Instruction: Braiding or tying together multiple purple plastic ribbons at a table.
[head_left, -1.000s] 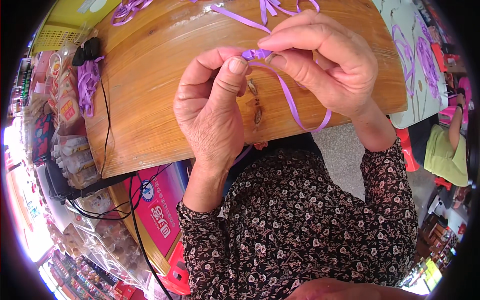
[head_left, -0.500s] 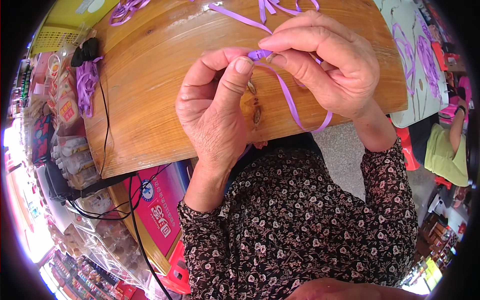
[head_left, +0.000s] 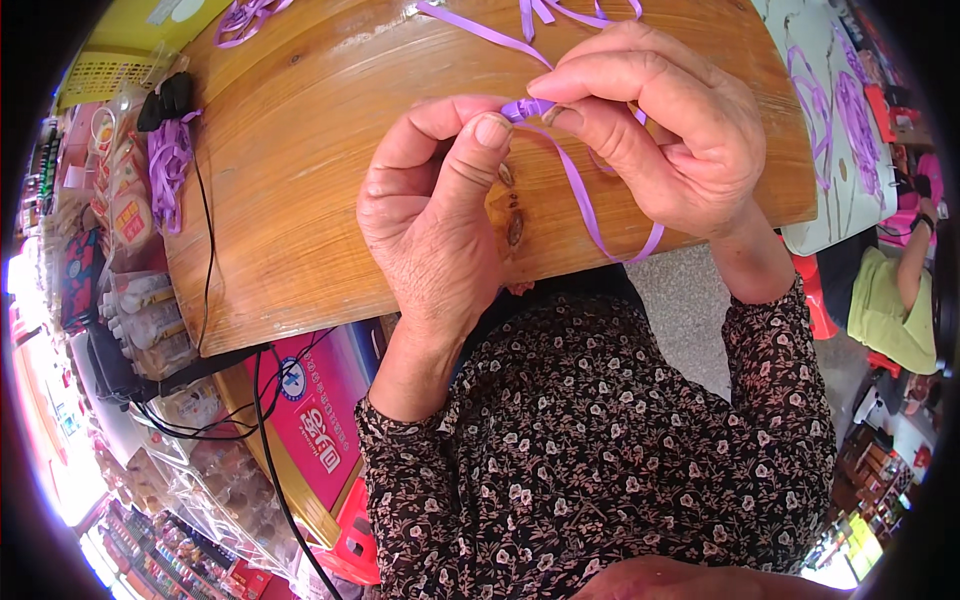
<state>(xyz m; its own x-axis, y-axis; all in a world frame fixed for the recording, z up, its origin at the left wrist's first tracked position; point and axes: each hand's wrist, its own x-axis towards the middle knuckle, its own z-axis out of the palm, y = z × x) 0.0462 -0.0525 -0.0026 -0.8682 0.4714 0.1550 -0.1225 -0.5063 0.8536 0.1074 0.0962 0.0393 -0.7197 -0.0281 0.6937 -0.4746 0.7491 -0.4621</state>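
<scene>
Above the wooden table (head_left: 320, 180), a small purple plastic buckle (head_left: 526, 109) is pinched between my two hands. My left hand (head_left: 432, 225) has its thumb and forefinger closed on the buckle's left end. From the other side, my right hand (head_left: 685, 135) grips its right end with thumb and forefinger; those fingertips partly hide it. A thin purple strap (head_left: 580, 195) loops down below the buckle, over the table's near edge, and back up toward my right hand. Another purple strap (head_left: 480, 30) runs across the table behind my right fingers.
More purple straps (head_left: 240, 22) lie at the table's far edge. A bundle of purple straps (head_left: 170, 165) hangs at the left edge beside a black cable (head_left: 208, 230). Below stands a pink box (head_left: 320, 425). At right, a white table (head_left: 800, 60) holds straps; a person in light green (head_left: 895, 305) sits nearby.
Both hands have shifted very slightly to the right with the buckle between them. Their pinching grips look the same.
</scene>
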